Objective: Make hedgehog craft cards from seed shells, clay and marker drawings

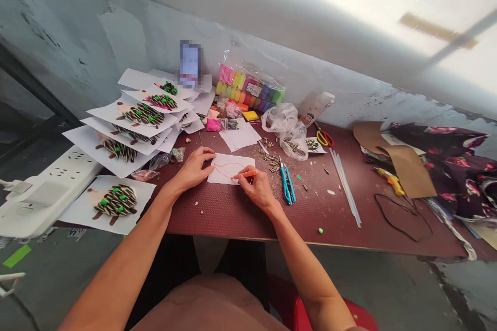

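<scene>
A white sheet of paper (221, 178) lies on the dark red table, with a thin orange outline, rounded and pointed at the left, drawn on it. My right hand (255, 187) is closed around an orange pen (248, 174), its tip at the lower edge of the outline. My left hand (195, 169) rests at the paper's left edge, fingers stretched and lying flat on it. Just right of my right hand are a blue craft knife (289, 186) and a pile of striped sunflower seeds (274, 163).
Stacked sheets with seed hedgehogs (142, 114) rise at the left beside a white power strip (34, 201). Colourful clay packs (248, 88), a phone (190, 64) and a bottle (316, 108) stand behind. Scissors (324, 138), glue sticks (345, 186) and a yellow glue gun (394, 182) lie right.
</scene>
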Available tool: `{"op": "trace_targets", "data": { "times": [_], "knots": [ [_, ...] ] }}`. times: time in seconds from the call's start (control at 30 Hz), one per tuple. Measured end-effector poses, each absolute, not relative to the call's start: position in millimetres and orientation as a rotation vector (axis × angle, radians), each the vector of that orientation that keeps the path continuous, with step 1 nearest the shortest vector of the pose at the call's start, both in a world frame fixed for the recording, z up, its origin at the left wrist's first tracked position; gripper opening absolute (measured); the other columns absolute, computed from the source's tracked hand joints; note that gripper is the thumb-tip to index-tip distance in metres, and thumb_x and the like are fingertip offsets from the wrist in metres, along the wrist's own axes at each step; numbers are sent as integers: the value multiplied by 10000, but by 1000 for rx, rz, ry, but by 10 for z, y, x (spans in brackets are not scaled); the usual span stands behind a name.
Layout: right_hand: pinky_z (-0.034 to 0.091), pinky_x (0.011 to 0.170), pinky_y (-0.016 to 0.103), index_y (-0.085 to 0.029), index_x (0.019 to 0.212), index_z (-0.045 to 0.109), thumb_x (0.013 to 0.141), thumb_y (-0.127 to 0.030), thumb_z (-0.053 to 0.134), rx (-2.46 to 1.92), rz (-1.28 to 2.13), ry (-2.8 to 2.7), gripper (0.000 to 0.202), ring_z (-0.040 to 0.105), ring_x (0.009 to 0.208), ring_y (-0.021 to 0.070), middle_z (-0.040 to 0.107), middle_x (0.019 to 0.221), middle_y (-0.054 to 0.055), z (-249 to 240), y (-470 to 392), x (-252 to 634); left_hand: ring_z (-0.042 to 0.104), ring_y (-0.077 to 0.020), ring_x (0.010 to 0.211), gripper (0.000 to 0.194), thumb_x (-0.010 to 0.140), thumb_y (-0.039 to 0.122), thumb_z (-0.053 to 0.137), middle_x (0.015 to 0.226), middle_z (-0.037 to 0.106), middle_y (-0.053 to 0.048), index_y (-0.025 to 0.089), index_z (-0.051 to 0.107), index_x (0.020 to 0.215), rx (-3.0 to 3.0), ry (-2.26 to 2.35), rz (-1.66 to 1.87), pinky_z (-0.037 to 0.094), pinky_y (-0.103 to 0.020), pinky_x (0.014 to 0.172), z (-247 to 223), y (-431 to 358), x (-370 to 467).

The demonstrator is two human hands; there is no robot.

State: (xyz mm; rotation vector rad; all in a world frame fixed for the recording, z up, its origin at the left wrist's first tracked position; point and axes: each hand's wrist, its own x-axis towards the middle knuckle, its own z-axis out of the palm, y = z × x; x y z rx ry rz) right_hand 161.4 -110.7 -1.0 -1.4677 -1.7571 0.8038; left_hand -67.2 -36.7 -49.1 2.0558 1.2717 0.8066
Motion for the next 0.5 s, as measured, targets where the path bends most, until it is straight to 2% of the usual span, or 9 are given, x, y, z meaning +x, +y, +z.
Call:
{"op": "trace_targets", "data": {
  "times": [0.2, 0.5],
  "knots": [
    [343, 541, 246, -170, 745, 769, 861, -257, 588, -1506, 800, -1725, 232, 466, 526, 100, 718, 735, 24, -1, -1122, 1690, 601, -282, 1161, 402, 791, 300, 575, 1234, 627, -97, 186, 730, 1145, 2042, 1262, 809, 477, -475, 1083, -481, -371, -682],
    [337, 534, 254, -189, 681, 696, 822, -272, 569, -1548, 768, -1655, 207, 488, 534, 117, 733, 706, 29, -21, -1101, 1794, 592, -289, 1175, 397, 787, 282, 568, 1238, 621, -97, 191, 728, 1140, 2069, 1256, 796, 474, -487, 1086, -488, -356, -698]
  ]
}}
